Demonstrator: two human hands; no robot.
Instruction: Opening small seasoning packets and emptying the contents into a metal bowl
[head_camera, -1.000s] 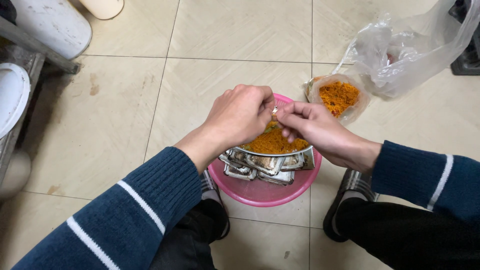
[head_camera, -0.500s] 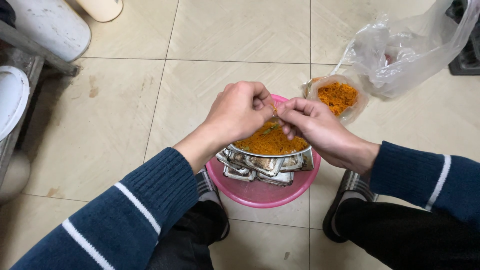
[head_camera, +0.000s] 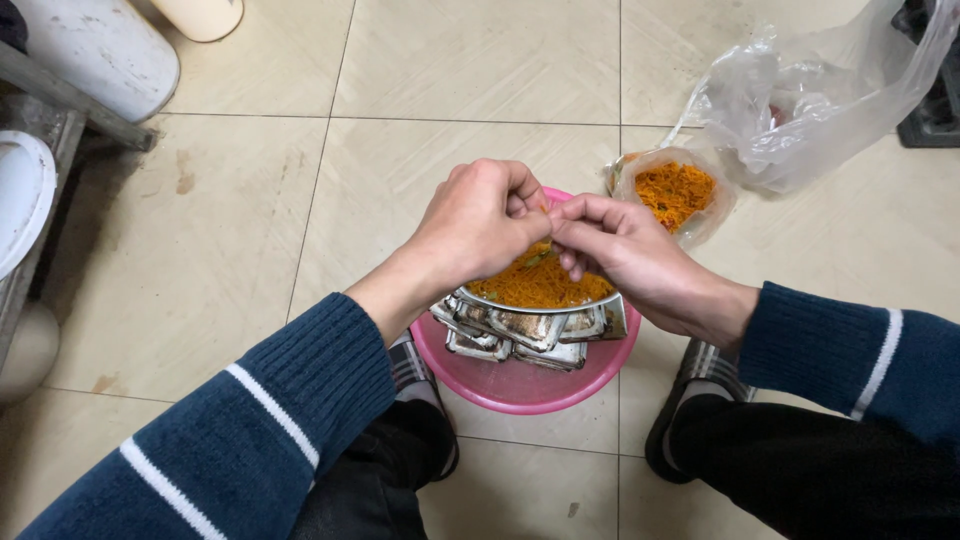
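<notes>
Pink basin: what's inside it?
The pink basin holds stacked metal trays and, on top, a metal bowl of orange shreds. Left hand and right hand cover the bowl's far side; the basin's bottom is hidden.

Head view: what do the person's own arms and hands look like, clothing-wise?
Both hands are bare: no gloves, and no rings or watch show. The left hand comes out of a dark navy ribbed knit sleeve with thin white stripes across the forearm. The right hand has a matching navy knit sleeve with one white stripe near the ribbed cuff.
</notes>
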